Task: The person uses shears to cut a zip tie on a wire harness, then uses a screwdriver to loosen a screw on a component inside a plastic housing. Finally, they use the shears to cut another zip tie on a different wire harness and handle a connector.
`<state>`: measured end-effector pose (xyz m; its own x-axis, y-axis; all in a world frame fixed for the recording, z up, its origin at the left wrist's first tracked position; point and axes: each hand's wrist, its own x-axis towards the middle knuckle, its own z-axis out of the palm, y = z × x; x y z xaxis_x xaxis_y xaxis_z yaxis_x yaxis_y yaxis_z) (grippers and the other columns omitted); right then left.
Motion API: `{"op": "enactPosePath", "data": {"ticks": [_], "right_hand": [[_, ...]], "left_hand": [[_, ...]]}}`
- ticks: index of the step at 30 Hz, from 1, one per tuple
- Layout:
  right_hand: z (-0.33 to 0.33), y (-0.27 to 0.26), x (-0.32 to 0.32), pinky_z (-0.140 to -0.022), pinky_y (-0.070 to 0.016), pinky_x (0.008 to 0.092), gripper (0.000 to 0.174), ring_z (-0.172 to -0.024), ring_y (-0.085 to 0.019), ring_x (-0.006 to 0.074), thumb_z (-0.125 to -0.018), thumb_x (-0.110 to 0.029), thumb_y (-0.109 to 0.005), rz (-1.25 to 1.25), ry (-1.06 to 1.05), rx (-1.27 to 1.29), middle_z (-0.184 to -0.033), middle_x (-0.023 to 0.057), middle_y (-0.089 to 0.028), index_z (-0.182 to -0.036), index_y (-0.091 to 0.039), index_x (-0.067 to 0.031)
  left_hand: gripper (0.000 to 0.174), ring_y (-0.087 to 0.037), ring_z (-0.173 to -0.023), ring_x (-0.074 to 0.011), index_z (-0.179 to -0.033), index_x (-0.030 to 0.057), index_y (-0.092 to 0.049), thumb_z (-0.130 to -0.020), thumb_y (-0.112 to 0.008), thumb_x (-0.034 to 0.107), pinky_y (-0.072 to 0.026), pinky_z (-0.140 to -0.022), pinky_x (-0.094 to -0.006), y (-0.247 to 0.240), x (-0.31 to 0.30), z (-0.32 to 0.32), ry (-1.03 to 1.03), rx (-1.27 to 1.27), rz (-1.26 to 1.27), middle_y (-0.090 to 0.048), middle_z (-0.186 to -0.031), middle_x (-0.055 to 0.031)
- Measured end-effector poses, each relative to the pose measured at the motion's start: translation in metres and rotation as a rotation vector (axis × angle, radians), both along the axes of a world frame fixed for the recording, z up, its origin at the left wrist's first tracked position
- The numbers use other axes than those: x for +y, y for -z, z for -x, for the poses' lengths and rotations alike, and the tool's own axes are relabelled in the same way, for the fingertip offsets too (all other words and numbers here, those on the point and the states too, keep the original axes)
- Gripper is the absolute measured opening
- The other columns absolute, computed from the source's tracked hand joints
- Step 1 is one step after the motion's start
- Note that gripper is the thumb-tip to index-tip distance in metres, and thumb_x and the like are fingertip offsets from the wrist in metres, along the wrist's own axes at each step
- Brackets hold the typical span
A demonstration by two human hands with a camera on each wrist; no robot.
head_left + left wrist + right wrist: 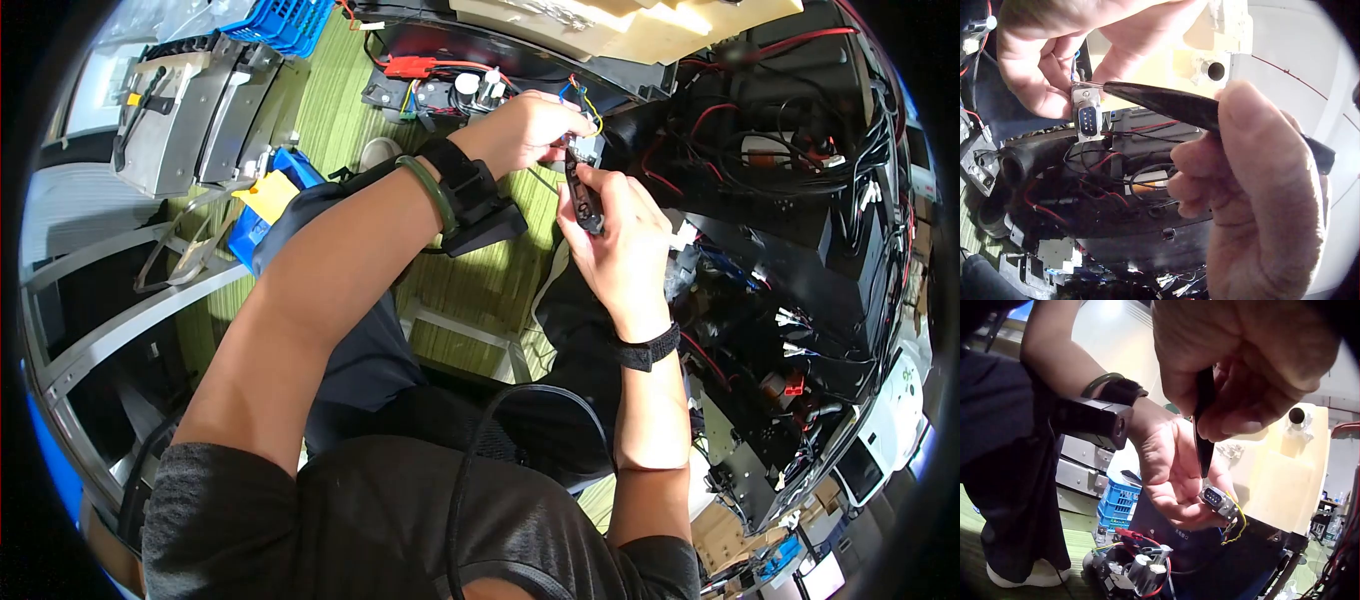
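My left hand (540, 128) pinches a small metal-shelled connector with a pin face (1088, 119), which has blue and yellow wires (1242, 526) behind it. Black tweezers (1166, 103) are gripped between the thumb and fingers of my right hand (622, 235). Their thin tip touches or lies very near the top edge of the connector, by my left fingertips. Whether the tip holds a wire, I cannot tell. In the right wrist view the connector (1215, 497) faces outward beside the left palm, with the tweezers (1205, 450) pointing down at it.
An open black chassis (800, 210) full of red and black cables lies on the right. A module with a red plug (410, 67) sits beyond the left hand. A blue crate (1117, 501), a blue bin with yellow paper (268, 197) and a metal frame (140, 300) stand at the left.
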<state>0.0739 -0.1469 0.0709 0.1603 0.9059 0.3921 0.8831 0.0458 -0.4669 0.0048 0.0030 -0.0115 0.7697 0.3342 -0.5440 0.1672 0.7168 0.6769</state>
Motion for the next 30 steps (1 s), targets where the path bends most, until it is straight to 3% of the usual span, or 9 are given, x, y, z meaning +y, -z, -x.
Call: {"op": "enactPosePath", "data": {"ticks": [8,17,30], "right_hand": [[0.000,0.000,-0.003,-0.058,-0.0466,0.0335,0.026,-0.063,-0.055,0.0238,-0.071,-0.014,-0.071,0.050,-0.018,-0.004,-0.069,0.0080,-0.055,-0.090,-0.056,-0.0040],[0.000,0.001,-0.003,-0.058,-0.0465,0.0340,0.024,-0.061,-0.055,0.0242,-0.073,-0.014,-0.069,0.019,-0.031,0.003,-0.069,0.0084,-0.055,-0.089,-0.056,-0.0038],[0.001,-0.005,-0.006,-0.054,-0.0462,0.0327,0.019,-0.058,-0.054,0.0225,-0.072,-0.013,-0.070,-0.021,-0.032,0.000,-0.067,0.0078,-0.056,-0.085,-0.057,-0.0036]], "left_hand": [[0.011,-0.060,-0.068,-0.0113,-0.094,0.0037,-0.061,-0.083,-0.062,0.007,-0.0477,-0.061,-0.0263,-0.002,0.002,0.003,0.021,-0.066,0.016,-0.063,-0.081,-0.0043],[0.021,-0.063,-0.080,-0.0161,-0.103,0.0020,-0.060,-0.083,-0.061,0.005,-0.0514,-0.074,-0.0293,-0.028,-0.002,0.002,-0.030,0.112,0.005,-0.065,-0.089,-0.0075],[0.012,-0.060,-0.075,-0.0116,-0.094,0.0065,-0.063,-0.083,-0.063,0.011,-0.0494,-0.069,-0.0262,-0.019,0.002,0.003,-0.008,0.066,0.029,-0.064,-0.083,-0.0016]]}}
